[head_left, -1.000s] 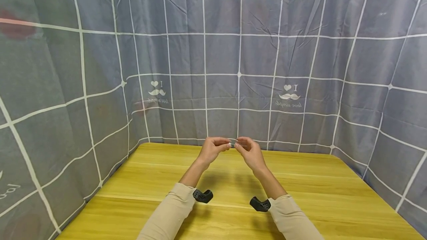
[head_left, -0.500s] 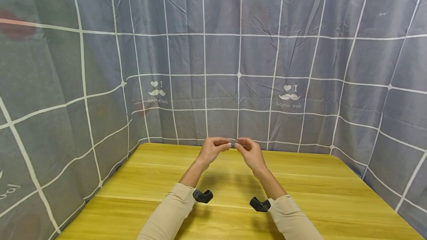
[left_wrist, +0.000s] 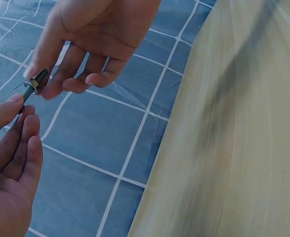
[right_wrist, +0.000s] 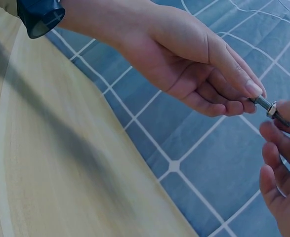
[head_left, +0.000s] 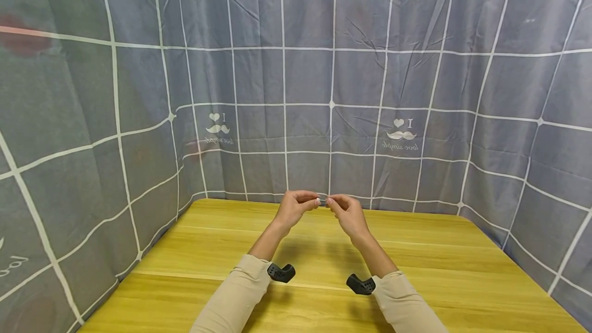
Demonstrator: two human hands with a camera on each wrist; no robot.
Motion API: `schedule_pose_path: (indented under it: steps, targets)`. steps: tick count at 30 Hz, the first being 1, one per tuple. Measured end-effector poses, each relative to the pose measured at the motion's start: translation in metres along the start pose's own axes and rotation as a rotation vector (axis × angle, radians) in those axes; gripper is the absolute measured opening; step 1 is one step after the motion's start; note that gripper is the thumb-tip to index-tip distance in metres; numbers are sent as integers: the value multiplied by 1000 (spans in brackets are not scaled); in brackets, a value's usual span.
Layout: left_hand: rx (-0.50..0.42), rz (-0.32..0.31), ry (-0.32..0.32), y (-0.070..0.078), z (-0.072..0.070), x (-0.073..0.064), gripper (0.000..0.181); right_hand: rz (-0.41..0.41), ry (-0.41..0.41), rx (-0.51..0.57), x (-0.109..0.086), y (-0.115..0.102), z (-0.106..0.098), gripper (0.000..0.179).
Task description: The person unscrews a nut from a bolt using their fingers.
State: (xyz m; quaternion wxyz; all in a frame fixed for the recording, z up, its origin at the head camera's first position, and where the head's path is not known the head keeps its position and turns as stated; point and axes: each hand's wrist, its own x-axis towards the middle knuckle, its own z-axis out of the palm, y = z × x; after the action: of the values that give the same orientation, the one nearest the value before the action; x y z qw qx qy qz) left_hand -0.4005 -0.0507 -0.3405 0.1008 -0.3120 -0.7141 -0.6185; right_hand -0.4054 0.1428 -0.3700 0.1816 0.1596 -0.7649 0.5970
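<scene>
Both hands meet in mid-air over the far edge of the table in the head view. My left hand [head_left: 292, 209] pinches one end of a threaded metal bolt [right_wrist: 262, 102] between thumb and index finger, its other fingers curled. Partway along the bolt sits a shiny nut [right_wrist: 271, 109]. My right hand [head_left: 350, 216] has its thumb and index fingertips about the nut, and the dark threaded tip of the bolt shows between them in the left wrist view. The bolt's end in the left fingertips is hidden.
A yellow wood-grain table [head_left: 314, 256] stretches below the hands. Grey curtain [head_left: 305, 76] with white grid lines hangs behind and at both sides. Each wrist carries a black device, one by the left sleeve [head_left: 242, 281] and one by the right sleeve [head_left: 407, 299].
The right thumb and index finger have drawn closer together at the nut, and the right hand's fingers sit slightly lower. The left hand has stayed in place with the bolt.
</scene>
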Motion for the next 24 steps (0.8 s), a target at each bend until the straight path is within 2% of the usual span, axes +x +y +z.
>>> schedule_pose_path:
  steps: [3, 7, 12, 18, 24]
  targets:
    - [4, 1, 2, 1, 0, 0, 22, -10, -4, -7, -1, -1, 0, 21]
    - [-1, 1, 11, 0, 1, 0, 22, -23, -12, -10, -1, -2, -1, 25]
    - [8, 3, 11, 0, 2, -1, 20, -5, -9, -14, -2, -1, -1, 28]
    - [7, -9, 1, 1, 1, -2, 22, -22, -23, -2, -1, 1, -1, 22]
    - [-4, -6, 6, 0, 2, -1, 21, -10, -23, 13, -1, 1, -1, 27]
